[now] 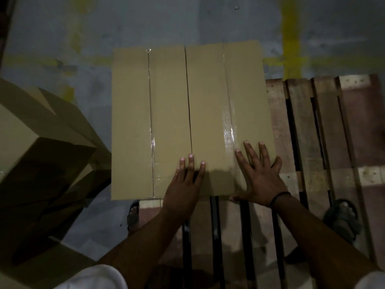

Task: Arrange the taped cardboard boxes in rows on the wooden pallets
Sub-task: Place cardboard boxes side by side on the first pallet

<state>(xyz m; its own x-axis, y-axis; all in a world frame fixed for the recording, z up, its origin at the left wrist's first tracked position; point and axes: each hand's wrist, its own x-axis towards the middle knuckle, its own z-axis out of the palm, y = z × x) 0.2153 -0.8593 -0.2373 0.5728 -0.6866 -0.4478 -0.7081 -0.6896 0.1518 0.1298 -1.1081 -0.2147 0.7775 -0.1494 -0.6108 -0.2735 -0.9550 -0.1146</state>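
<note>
Seen from above in dim light, two taped cardboard boxes stand side by side on the far left part of a wooden pallet [308, 132], their long sides touching along a thin dark gap. The left box [131, 122] and the right box [248, 97] are plain tan, flat-topped and about the same size. Each is closed, with a strip of clear shiny tape running down its centre seam, so what is inside cannot be seen. Both hands lie flat on the near ends of the box tops, apart from each other and gripping nothing. The left hand [185, 184] rests with straight fingers across the gap between the two boxes. The right hand [260, 178] is spread wide on the right box, its thumb at the near edge, with a thin black band [279, 198] at the wrist. The pallet's worn, reddish-brown slats show bare to the right of the boxes and nearer the person. At far left, more cardboard boxes [41, 153] lie tilted in a loose heap on the grey floor [208, 17], which has faded yellow painted lines [291, 38]. A sandalled foot [341, 217] stands on the pallet at right.
</note>
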